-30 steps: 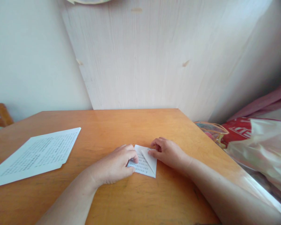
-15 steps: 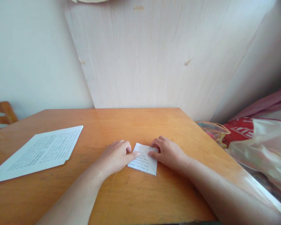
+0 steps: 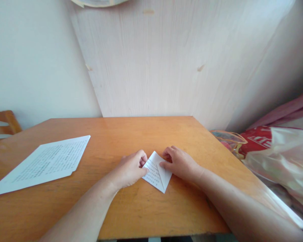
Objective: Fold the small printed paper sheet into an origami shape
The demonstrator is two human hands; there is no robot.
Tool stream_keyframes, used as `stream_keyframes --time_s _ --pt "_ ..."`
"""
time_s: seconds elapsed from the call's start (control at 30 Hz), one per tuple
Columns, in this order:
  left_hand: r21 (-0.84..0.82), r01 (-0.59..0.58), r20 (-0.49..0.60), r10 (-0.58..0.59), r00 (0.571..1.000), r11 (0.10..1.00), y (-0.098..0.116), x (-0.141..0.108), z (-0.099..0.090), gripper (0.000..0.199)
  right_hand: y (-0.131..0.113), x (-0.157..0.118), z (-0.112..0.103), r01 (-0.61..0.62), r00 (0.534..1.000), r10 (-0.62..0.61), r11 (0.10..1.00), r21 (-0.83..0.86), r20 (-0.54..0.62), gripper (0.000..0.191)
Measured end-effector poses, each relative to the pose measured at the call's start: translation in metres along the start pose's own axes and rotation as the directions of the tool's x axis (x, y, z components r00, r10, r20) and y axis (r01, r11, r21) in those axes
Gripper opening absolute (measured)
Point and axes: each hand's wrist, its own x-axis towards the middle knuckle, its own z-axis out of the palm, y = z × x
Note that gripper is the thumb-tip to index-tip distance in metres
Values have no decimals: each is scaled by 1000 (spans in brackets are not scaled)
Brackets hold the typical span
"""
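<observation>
A small folded sheet of paper (image 3: 154,176) with printed text lies between my hands on the wooden table (image 3: 131,215). It now forms a kite-like shape, one corner pointing toward me, and a blank flap covers its right side. My left hand (image 3: 133,168) pinches the paper's left corner, thumb on top and curled fingers at the edge. On the opposite side my right hand (image 3: 180,163) grips the right edge, its thumb pressing on the blank flap. The fingertips under the paper are hidden.
Several printed sheets (image 3: 47,161) lie stacked on the table's left side. A wooden chair (image 3: 8,121) stands beyond the left edge. Past the right edge are a red bag (image 3: 257,139) and a pale plastic bag (image 3: 290,154). A pale wooden panel (image 3: 146,67) rises behind the table.
The folded paper has turned so that a corner points toward me. More of a blank flap shows on its right side. Both hands keep hold of it, and the view has shifted slightly.
</observation>
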Motion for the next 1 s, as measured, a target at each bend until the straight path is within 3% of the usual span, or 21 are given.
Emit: stream_keyframes --time_s 0.1,0.2,0.37,0.5,0.6,0.7,0.73,0.8,0.87,0.93,1.0 --pt "-179 -1 1 1 1000 984 5 1 -1 19 4 3 2 0 1000 3 993 118 -24 27" --pt "-382 -13 11 18 1000 924 10 0 -7 18 6 4 3 -39 999 44 936 349 -8 41" --pt "-510 -7 -20 -3 1000 860 10 3 -10 22 -1 1 -3 -165 986 105 693 702 129 55" --pt "-361 -134 -171 76 982 923 11 0 -10 31 -8 -1 -11 -190 979 159 478 858 128 65" --pt "-191 -312 -190 277 942 931 18 -7 -12 52 -8 0 -15 -193 963 252 407 893 93 68" --pt "25 -460 -179 456 872 888 25 -12 -8 79 -9 0 -16 -198 940 331 342 919 80 67" --pt "96 -486 -182 496 849 868 26 -12 -6 76 -10 0 -16 -200 935 345 332 922 79 67" --pt "192 -515 -180 546 818 836 26 -10 -1 51 -12 0 -15 -194 938 337 328 925 78 65" --pt "194 -512 -216 545 810 837 24 -8 1 32 -14 0 -14 -169 955 290 351 921 64 57" --pt "87 -470 -308 472 826 879 23 -7 0 28 -13 -1 -15 -115 964 265 425 898 -2 48" --pt "-123 -399 -403 322 857 909 24 -8 -4 25 -12 -1 -18 -40 955 266 544 838 -127 50"
